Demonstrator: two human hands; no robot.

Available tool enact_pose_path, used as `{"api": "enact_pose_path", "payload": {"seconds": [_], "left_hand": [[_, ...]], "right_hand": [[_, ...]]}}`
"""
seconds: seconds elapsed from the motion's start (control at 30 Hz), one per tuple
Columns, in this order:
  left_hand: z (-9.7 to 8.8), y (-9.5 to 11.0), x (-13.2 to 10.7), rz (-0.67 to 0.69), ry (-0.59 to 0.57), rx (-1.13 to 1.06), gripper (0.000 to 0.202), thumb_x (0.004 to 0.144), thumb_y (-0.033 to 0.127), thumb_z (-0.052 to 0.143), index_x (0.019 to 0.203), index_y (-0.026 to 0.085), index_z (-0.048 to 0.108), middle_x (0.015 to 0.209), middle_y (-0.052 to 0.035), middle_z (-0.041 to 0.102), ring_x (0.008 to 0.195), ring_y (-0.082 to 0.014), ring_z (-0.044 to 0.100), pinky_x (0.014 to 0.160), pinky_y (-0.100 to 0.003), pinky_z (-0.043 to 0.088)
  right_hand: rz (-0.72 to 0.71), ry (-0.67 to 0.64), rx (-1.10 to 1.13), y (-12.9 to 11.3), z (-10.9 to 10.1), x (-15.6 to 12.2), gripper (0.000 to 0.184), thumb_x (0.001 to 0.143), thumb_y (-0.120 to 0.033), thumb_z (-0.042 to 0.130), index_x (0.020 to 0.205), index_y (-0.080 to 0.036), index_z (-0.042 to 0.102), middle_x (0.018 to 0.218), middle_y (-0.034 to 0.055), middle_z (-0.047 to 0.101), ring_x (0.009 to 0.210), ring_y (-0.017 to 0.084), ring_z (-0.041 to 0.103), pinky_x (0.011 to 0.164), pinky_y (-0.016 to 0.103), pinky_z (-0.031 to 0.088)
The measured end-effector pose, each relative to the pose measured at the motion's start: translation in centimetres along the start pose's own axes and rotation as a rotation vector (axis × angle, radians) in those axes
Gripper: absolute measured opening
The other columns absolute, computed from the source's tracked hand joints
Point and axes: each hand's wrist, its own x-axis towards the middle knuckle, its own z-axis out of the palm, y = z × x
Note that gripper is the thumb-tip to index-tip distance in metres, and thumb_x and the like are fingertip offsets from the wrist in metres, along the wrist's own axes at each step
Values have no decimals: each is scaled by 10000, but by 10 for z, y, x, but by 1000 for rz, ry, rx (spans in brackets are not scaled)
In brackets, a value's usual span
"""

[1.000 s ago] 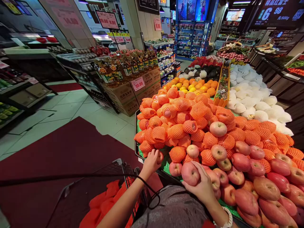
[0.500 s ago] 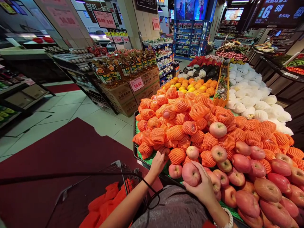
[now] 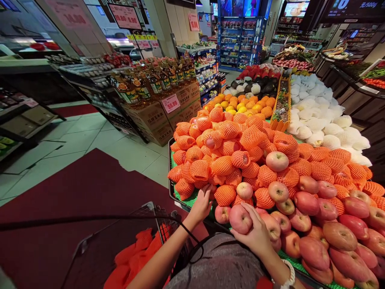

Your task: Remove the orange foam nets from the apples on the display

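Head view: clasps a bare pink apple (image 3: 240, 219) in the right hand (image 3: 255, 233), with curled fingers, at the near edge of the fruit stand (image 3: 170, 188), same as a second ago. Has since moved the left hand (image 3: 201, 206) inward, to orange-netted fruit (image 3: 225, 195) by the near-left corner; cannot tell any grip there. Seems now to engage fruit with both hands. Faces yellow fruit (image 3: 240, 107) farther back.

Open room above red mat (image 3: 90, 180) at left, netted fruit (image 3: 222, 165) just beyond left hand (image 3: 202, 204), apples (image 3: 314, 252) crowding near right, cable (image 3: 99, 218) across left forearm (image 3: 164, 257)
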Motion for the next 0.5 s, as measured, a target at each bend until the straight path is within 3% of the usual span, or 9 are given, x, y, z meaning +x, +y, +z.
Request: {"api": "enact_pose_path", "payload": {"seconds": [0.07,0.13,0.2,0.27,0.33,0.4,0.5], "left_hand": [[-20,21,-4,-9,20,-148,538,1001,155,468,1535,209,439,1541,-167,477,1467,-314,426,1233,-544,394],[-35,49,-9,-11,-48,-390,492,1029,282,545,1516,249,479,1541,-157,493,1458,-313,455,1235,-537,395],[-40,76,-12,1,-225,-643,722,930,442,746,1552,241,440,1551,-178,495,1440,-342,487,1223,-531,413],[-37,94,-14,-17,-364,-809,1065,731,547,916,1589,206,384,1571,-209,478,1449,-385,476,1239,-551,385],[-30,102,-13,-81,-393,-854,1184,613,591,969,1571,182,407,1568,-219,483,1457,-412,458,1260,-577,335],[-25,101,-10,-129,-368,-834,1088,629,596,950,1515,180,476,1532,-210,526,1429,-409,485,1245,-578,346],[-27,90,-6,-85,-325,-796,929,671,535,908,1448,184,536,1462,-190,591,1347,-384,564,1187,-534,424]], "right_hand": [[-12,-10,-30,3,2,1,761,720,-299,838,1432,-227,580,1417,116,681,1314,334,654,1120,493,554],[-44,-34,-73,7,4,1,775,727,-290,828,1455,-227,571,1434,120,671,1332,345,642,1127,511,550],[-96,-76,-115,10,5,1,784,739,-263,809,1481,-228,560,1457,124,656,1349,351,628,1139,529,541],[-154,-119,-141,11,7,0,788,759,-221,774,1512,-228,538,1480,126,639,1366,347,617,1156,537,529],[-187,-154,-148,10,8,-1,820,772,-167,723,1556,-232,491,1511,124,613,1392,336,596,1176,541,511],[-185,-187,-141,9,9,-2,872,768,-110,660,1598,-244,430,1555,115,572,1436,322,556,1198,545,488],[-165,-219,-124,5,10,-3,902,796,-106,639,1637,-255,350,1614,122,503,1490,318,496,1201,551,481]]}}
